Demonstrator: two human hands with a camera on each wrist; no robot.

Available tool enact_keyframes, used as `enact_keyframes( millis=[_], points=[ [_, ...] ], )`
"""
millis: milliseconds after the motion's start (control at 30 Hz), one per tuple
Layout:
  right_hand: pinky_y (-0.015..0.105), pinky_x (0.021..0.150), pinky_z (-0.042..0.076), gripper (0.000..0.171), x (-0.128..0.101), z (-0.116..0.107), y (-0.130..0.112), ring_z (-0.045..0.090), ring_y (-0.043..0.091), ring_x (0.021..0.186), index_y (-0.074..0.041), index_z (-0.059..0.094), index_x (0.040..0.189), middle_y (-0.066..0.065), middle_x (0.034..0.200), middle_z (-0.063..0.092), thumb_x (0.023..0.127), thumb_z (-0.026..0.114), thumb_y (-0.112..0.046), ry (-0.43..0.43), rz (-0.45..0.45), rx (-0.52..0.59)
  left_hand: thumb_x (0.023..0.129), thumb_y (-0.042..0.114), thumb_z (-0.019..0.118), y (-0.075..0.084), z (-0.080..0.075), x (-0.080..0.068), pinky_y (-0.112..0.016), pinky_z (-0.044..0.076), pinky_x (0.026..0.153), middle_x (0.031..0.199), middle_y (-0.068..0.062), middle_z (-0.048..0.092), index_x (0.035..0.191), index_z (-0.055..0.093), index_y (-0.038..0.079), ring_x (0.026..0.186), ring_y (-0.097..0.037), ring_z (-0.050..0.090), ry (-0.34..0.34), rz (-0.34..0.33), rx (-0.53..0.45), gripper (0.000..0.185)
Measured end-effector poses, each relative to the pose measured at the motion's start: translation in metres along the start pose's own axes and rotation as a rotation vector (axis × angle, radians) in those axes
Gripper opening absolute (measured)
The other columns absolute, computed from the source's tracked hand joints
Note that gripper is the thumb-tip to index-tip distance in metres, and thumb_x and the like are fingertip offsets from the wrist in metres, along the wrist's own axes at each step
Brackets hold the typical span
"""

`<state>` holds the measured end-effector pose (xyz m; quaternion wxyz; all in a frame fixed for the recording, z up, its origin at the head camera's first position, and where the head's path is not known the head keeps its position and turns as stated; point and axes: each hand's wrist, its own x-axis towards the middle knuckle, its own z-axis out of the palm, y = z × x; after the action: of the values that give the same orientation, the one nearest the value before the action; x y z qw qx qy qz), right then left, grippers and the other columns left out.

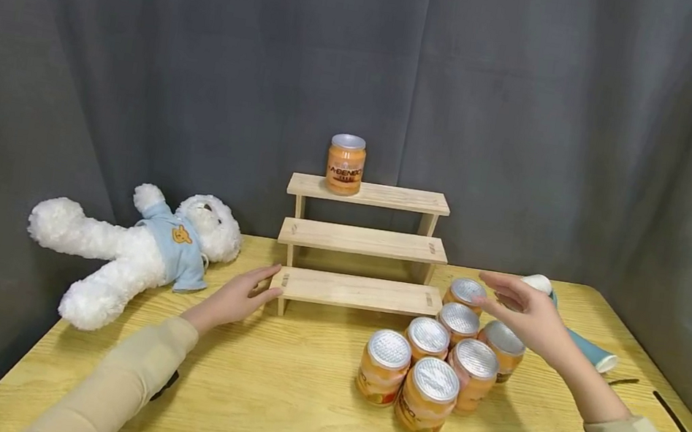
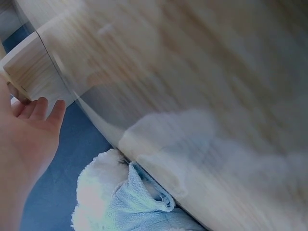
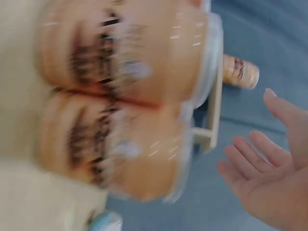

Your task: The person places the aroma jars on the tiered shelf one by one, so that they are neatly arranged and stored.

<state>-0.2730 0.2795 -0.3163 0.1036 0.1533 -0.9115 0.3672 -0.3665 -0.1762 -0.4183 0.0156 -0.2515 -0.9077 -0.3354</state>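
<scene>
My left hand (image 1: 241, 297) touches the left end of a three-step wooden display shelf (image 1: 355, 291), its fingertips at the lowest board. In the left wrist view the fingers (image 2: 57, 114) lie against the pale wood. One orange can (image 1: 345, 166) with a silver lid stands upright on the top step, left of the middle. My right hand (image 1: 527, 315) hovers empty over the back of a cluster of similar cans (image 1: 436, 380) on the table, thumb apart from the fingers. Blurred cans (image 3: 130, 53) fill much of the right wrist view, beside the open palm.
A white plush bear (image 1: 176, 244) in a blue shirt lies on the table (image 1: 267, 397) at the left. Behind the right hand is a blue-and-white object (image 1: 593, 350), partly hidden. A black cable (image 1: 678, 425) lies near the right edge. Grey curtains (image 1: 531, 124) hang behind.
</scene>
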Motion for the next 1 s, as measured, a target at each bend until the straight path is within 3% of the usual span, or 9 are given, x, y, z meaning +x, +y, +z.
enact_keyframes(
  millis=[200, 300, 400, 533, 633, 733, 833, 967, 1000],
  points=[
    [0.05, 0.101, 0.04, 0.054, -0.022, -0.001, 0.027, 0.043, 0.039, 0.128, -0.006, 0.047, 0.138, 0.017, 0.141, 0.046, 0.093, 0.06, -0.033, -0.062, 0.05, 0.017, 0.097, 0.045, 0.046, -0.001, -0.006, 0.001, -0.049, 0.035, 0.109, 0.151, -0.017, 0.031, 0.148, 0.029, 0.006, 0.137, -0.035, 0.031, -0.005, 0.0, 0.018, 0.067],
    [0.033, 0.099, 0.046, 0.052, -0.03, 0.001, 0.04, 0.044, 0.039, 0.127, -0.007, 0.047, 0.137, 0.017, 0.14, 0.047, 0.093, 0.059, -0.033, -0.078, 0.058, 0.001, 0.097, 0.046, 0.046, -0.002, -0.006, 0.002, -0.049, 0.035, 0.109, 0.15, -0.018, 0.031, 0.148, 0.029, 0.006, 0.137, -0.036, 0.031, -0.008, 0.004, 0.029, 0.067],
    [0.01, 0.092, 0.042, 0.051, -0.037, 0.003, 0.05, 0.047, 0.035, 0.125, -0.006, 0.049, 0.136, 0.017, 0.138, 0.049, 0.093, 0.06, -0.031, -0.085, 0.049, -0.012, 0.097, 0.045, 0.047, -0.002, -0.005, 0.001, -0.049, 0.033, 0.11, 0.15, -0.018, 0.031, 0.148, 0.029, 0.006, 0.137, -0.036, 0.031, -0.008, -0.001, 0.032, 0.067],
    [0.004, 0.086, 0.04, 0.051, -0.042, 0.004, 0.058, 0.05, 0.008, 0.12, -0.006, 0.049, 0.136, 0.016, 0.137, 0.05, 0.092, 0.061, -0.029, -0.094, 0.044, 0.004, 0.097, 0.044, 0.047, -0.001, -0.004, 0.0, -0.048, 0.033, 0.11, 0.151, -0.017, 0.031, 0.148, 0.028, 0.007, 0.138, -0.035, 0.03, -0.019, -0.012, 0.017, 0.066],
    [0.008, 0.083, 0.044, 0.05, -0.043, 0.002, 0.061, 0.049, 0.003, 0.118, -0.007, 0.049, 0.136, 0.015, 0.138, 0.05, 0.092, 0.061, -0.029, -0.098, 0.052, 0.006, 0.097, 0.045, 0.047, 0.0, -0.003, 0.0, -0.048, 0.035, 0.11, 0.151, -0.017, 0.03, 0.149, 0.027, 0.008, 0.138, -0.034, 0.03, -0.025, -0.009, 0.004, 0.067],
    [0.011, 0.082, 0.047, 0.051, -0.044, -0.001, 0.06, 0.051, 0.023, 0.12, -0.005, 0.049, 0.136, 0.019, 0.137, 0.049, 0.092, 0.061, -0.028, -0.091, 0.048, -0.035, 0.097, 0.046, 0.046, 0.002, -0.002, 0.0, -0.047, 0.035, 0.11, 0.151, -0.016, 0.03, 0.148, 0.028, 0.008, 0.138, -0.034, 0.03, -0.028, -0.008, 0.002, 0.067],
    [0.029, 0.086, 0.052, 0.051, -0.044, -0.004, 0.058, 0.049, 0.04, 0.119, -0.002, 0.05, 0.135, 0.023, 0.135, 0.048, 0.092, 0.062, -0.028, -0.071, 0.055, -0.084, 0.097, 0.045, 0.046, 0.003, -0.002, 0.0, -0.047, 0.035, 0.11, 0.152, -0.016, 0.03, 0.148, 0.027, 0.007, 0.138, -0.034, 0.03, -0.029, -0.007, 0.001, 0.067],
    [0.056, 0.087, 0.048, 0.054, -0.041, -0.005, 0.057, 0.047, 0.046, 0.116, 0.001, 0.051, 0.133, 0.026, 0.13, 0.048, 0.092, 0.062, -0.032, -0.035, 0.088, -0.123, 0.097, 0.043, 0.047, 0.004, -0.001, 0.0, -0.047, 0.035, 0.11, 0.151, -0.016, 0.03, 0.148, 0.028, 0.008, 0.138, -0.034, 0.03, -0.018, -0.002, -0.005, 0.065],
    [0.058, 0.087, 0.047, 0.055, -0.04, -0.005, 0.057, 0.047, 0.047, 0.115, 0.002, 0.051, 0.132, 0.027, 0.129, 0.048, 0.092, 0.062, -0.033, -0.026, 0.097, -0.127, 0.097, 0.043, 0.047, 0.004, -0.001, 0.0, -0.047, 0.035, 0.11, 0.151, -0.016, 0.03, 0.148, 0.028, 0.008, 0.138, -0.034, 0.03, -0.018, -0.001, -0.003, 0.065]
  ],
)
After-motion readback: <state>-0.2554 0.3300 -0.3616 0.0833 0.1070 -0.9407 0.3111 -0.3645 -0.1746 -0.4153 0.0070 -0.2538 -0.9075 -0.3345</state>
